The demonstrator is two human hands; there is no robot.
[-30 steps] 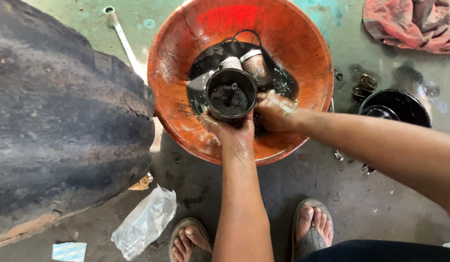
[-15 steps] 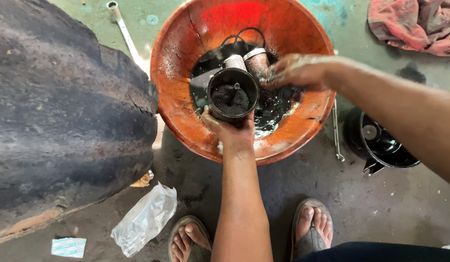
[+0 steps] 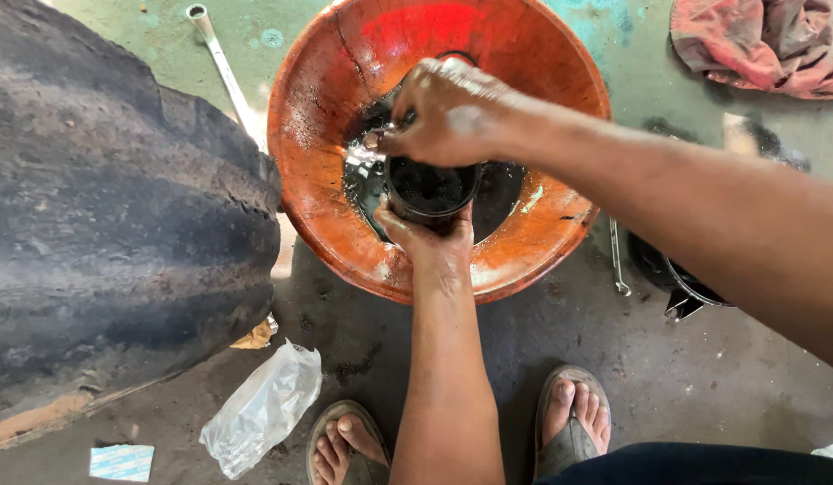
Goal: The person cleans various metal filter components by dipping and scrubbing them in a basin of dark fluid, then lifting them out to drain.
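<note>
Filling the left side of the view, a big worn black tyre (image 3: 111, 224) lies on the stained concrete floor (image 3: 524, 377). Just beside it sits a wide orange basin (image 3: 345, 81), its inside streaked with grime and holding a pool of dark oily liquid (image 3: 502, 184) at the bottom. Over that pool, inside the basin, is a black cylindrical metal part (image 3: 432, 187), open end up and blackened within.

The left hand (image 3: 425, 238) reaches in from the near rim and wraps around the lower side of the cylindrical part, fingers closed on it and holding it up. The right hand (image 3: 452, 112) comes across from the right, its fingers curled narrowly over the part's far upper edge, pinching something small and pale there; what it is cannot be told.

A crumpled reddish rag (image 3: 767, 45) lies at the top right of the floor. A dark round pot (image 3: 686, 278) shows partly under the right forearm. A clear plastic bag (image 3: 264, 409) lies near the tyre's lower edge. Two sandalled feet (image 3: 574, 418) stand at the bottom. A long spanner (image 3: 221, 67) lies between tyre and basin, and a thin metal tool (image 3: 617, 260) rests just beside the basin's right rim.
</note>
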